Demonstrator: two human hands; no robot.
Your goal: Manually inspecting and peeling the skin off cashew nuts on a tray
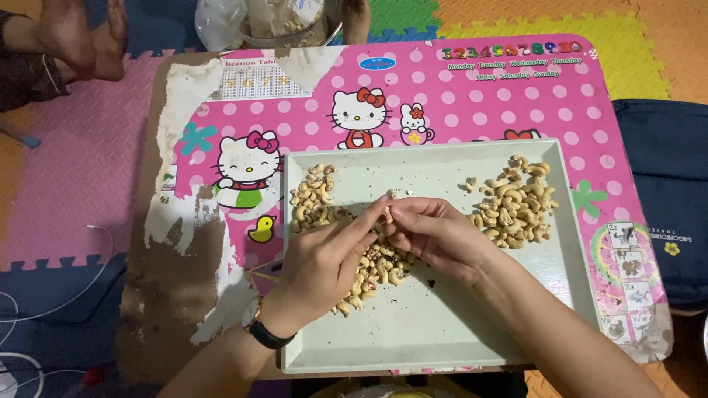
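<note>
Both hands meet over the middle of a pale green tray (442, 324) — the left hand (324, 262) and right hand (435, 232) have their fingertips pinched together on one cashew (389, 213), though whether skin is coming off it is hard to tell at this size. Judging by the piles, the sorting looks partly done: a cleaner, paler heap of cashews (512, 206) sits at the tray's right end, well apart from the larger speckled heap (317, 203) running from the left edge down under the hands. Beyond the pink table (472, 88), a clear bag (284, 22) seems to hold more nuts.
</note>
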